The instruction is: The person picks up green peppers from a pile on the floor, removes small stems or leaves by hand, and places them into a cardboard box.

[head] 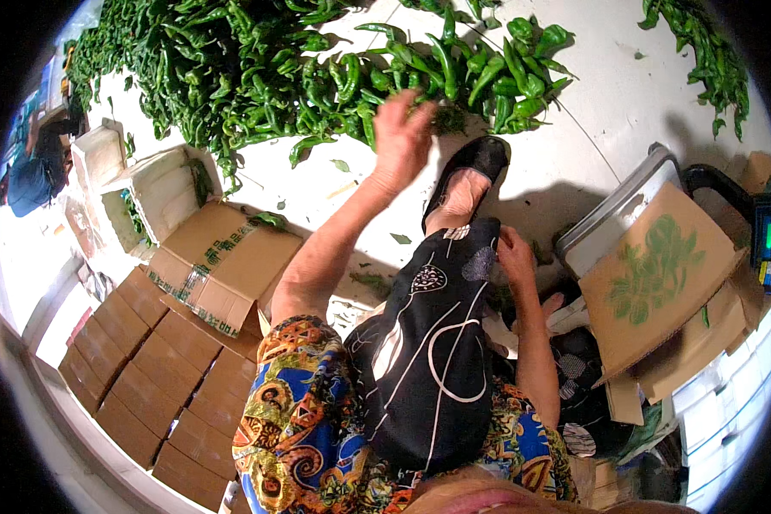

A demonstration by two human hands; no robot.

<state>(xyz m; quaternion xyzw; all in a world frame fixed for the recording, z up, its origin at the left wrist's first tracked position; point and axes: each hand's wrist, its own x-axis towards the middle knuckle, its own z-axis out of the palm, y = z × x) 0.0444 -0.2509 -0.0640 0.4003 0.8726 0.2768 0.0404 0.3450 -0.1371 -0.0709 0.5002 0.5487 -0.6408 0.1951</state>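
Observation:
Long green peppers (334, 83) lie in a broad heap on the pale tiled floor (540, 170). My left hand (403, 144) reaches to the near edge of that heap. Its fingers are spread and blurred, with nothing visible between them. My right hand (516, 257) is by my raised leg, its fingertips against the black patterned trouser leg (450, 334). Whether those fingers grip the cloth cannot be told. A black shoe (475, 160) on that leg's foot rests just short of the peppers. A dark green clump (450, 120) lies between the left hand and the shoe.
To the left stand white foam boxes (164, 193), an open cardboard box (231, 250) and stacked brown cartons (160, 366). At right, a cardboard box (668, 276) with a green print leans by a grey crate (617, 205). More peppers (713, 64) lie at the far right.

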